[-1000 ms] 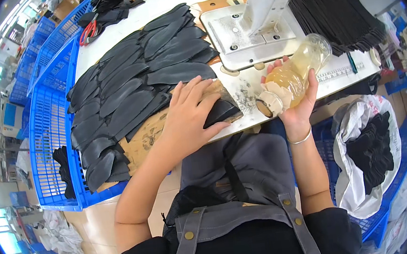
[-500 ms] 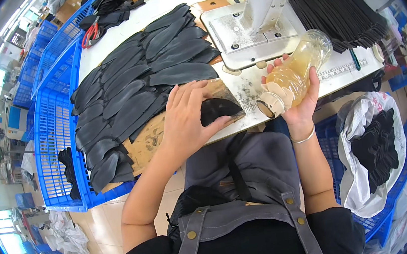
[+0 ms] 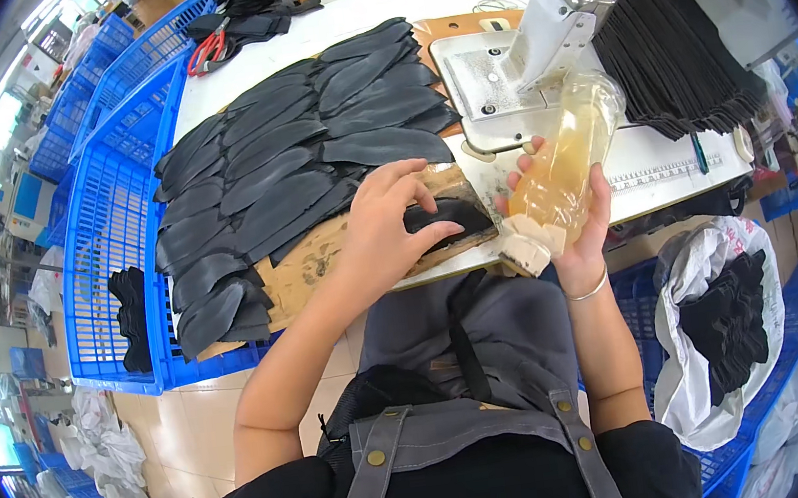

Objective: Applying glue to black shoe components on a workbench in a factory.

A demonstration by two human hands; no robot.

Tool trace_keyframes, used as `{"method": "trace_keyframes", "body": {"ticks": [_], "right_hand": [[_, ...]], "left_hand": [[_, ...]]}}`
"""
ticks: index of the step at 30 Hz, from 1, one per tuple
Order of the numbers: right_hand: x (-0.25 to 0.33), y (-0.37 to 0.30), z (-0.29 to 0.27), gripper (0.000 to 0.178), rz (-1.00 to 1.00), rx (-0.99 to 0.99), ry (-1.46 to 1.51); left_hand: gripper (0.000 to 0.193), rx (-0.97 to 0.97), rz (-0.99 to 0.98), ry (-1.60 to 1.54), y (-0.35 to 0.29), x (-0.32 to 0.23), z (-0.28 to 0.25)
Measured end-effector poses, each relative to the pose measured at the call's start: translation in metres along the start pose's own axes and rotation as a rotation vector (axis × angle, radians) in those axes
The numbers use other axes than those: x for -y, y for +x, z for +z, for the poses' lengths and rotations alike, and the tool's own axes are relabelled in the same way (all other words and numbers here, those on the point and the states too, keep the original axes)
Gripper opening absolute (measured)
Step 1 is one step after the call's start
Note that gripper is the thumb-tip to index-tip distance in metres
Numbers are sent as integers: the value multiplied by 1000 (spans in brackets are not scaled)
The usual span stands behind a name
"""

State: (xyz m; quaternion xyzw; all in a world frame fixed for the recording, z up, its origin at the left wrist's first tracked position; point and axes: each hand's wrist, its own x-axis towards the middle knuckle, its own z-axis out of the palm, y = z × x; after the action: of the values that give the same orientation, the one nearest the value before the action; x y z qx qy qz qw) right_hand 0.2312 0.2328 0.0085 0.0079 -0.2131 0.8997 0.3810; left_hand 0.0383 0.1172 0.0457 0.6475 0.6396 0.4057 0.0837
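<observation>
My right hand (image 3: 576, 246) is wrapped round a clear plastic bottle (image 3: 562, 171) holding yellowish liquid. The bottle slants, its crusted, cream-coloured neck end (image 3: 526, 242) pointing down toward me, beyond the table's front edge. A single curved black piece (image 3: 440, 222) lies on a worn brown board (image 3: 316, 258). Over that piece's left end, my left hand (image 3: 390, 215) arches with thumb and fingers apart; whether the fingertips touch it I cannot tell. Rows of overlapping black leaf-shaped pieces (image 3: 275, 155) cover the board and table just beyond my left hand.
A white machine post and base (image 3: 489, 91) stand behind the bottle. Black strips (image 3: 666, 41) are stacked at the far right, near a printed ruler (image 3: 661, 175). Blue crates (image 3: 92, 274) flank the table on the left. Red-handled pliers (image 3: 207, 52) lie far left. A white sack (image 3: 672, 356) of black pieces sits lower right.
The bottle has swung more upright, its neck end lower and slightly nearer me. My left fingers have lifted and curled a little over the black piece. The whole view has shifted slightly.
</observation>
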Motion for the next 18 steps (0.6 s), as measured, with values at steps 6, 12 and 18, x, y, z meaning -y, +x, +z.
{"method": "trace_keyframes", "body": {"ticks": [6,12,18], "right_hand": [[-6,2,4,66,100,44,-33],[-9,0,6,69,116,-5,-125],[-12,2,9,70,153,30,-118]], "left_hand": [[21,-1,-18,-23,1,-3,0],[16,-38,-71,-4,1,-1,-13],[16,-260,-334,-273,-17,2,-102]]}}
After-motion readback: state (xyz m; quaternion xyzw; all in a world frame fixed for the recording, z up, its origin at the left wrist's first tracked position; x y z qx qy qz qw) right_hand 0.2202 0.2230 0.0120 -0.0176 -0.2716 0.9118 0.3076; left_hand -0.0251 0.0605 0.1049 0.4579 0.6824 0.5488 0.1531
